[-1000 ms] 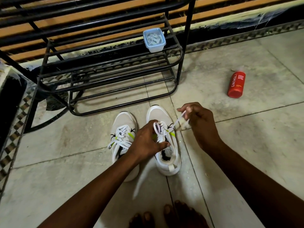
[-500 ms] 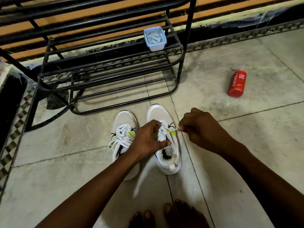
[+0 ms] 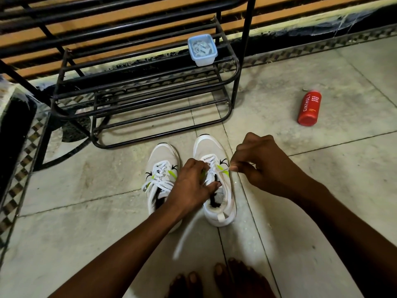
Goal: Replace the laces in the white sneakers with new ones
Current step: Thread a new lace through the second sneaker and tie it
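Right hand (image 3: pixel 265 166) is pinching a short run of white lace (image 3: pixel 224 168) between thumb and fingertip, just off the outer side of the right sneaker (image 3: pixel 217 181); lace is running taut from the pinch into the upper eyelets. Left hand (image 3: pixel 191 186) is gripping that sneaker's tongue and throat, fingers curled over the lacing, thumb pressing on the collar edge. A blurred loose lace tail (image 3: pixel 184 237) is trailing from under the left hand toward the bare toes (image 3: pixel 217 278).

Left sneaker (image 3: pixel 161 179) is sitting just beside the right one, toes pointing away, laced with the ends lying loose across it, untouched.

Black metal shoe rack (image 3: pixel 146 87) is standing just beyond the sneaker toes; wall and black railing are running behind it. Open tile floor (image 3: pixel 322 190) is lying to the right and near side.

Small blue plastic box (image 3: pixel 202 50) is sitting on the rack's top shelf, contents unclear. Red bottle (image 3: pixel 309 109) is lying on the floor well to the right, label reading "CINTHOL FOAM BODY WASH".
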Demonstrator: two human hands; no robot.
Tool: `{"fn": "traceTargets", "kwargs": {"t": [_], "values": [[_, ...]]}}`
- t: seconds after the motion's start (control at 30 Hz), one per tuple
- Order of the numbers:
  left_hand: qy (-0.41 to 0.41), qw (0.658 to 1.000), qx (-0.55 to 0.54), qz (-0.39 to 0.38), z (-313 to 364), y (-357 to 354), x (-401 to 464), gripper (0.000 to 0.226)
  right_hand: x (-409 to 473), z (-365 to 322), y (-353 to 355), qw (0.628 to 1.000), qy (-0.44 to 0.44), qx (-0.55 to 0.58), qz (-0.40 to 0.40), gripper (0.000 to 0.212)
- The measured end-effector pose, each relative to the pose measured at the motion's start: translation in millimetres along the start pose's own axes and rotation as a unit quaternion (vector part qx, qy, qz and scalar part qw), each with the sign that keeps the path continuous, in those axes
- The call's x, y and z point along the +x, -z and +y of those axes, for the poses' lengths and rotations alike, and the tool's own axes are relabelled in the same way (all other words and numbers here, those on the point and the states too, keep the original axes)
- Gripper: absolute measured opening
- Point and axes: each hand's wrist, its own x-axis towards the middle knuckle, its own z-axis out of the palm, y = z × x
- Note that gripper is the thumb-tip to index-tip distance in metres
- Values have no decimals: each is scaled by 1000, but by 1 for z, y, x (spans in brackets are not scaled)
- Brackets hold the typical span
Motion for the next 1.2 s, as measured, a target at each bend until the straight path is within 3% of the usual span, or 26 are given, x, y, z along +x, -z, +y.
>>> {"fn": "traceTargets", "kwargs": {"t": [0.3,0.7,0.8,0.97,1.2], "values": [[18,1000,18,3,3,6,-1,34,1,0,2,999,-8,39,12,12],[67,998,1,-8,2,7,-3,44,5,-8,4,995,-10,80,61,7],[105,992,-60,-41,3,12,-5,42,5,-6,5,994,-39,89,57,7],[151,968,-194,-44,14,39,-1,21,5,-11,7,988,-67,127,62,10],[93,919,-379,-51,50,104,-4,9,9,-26,18,927,-102,351,84,5]]}}
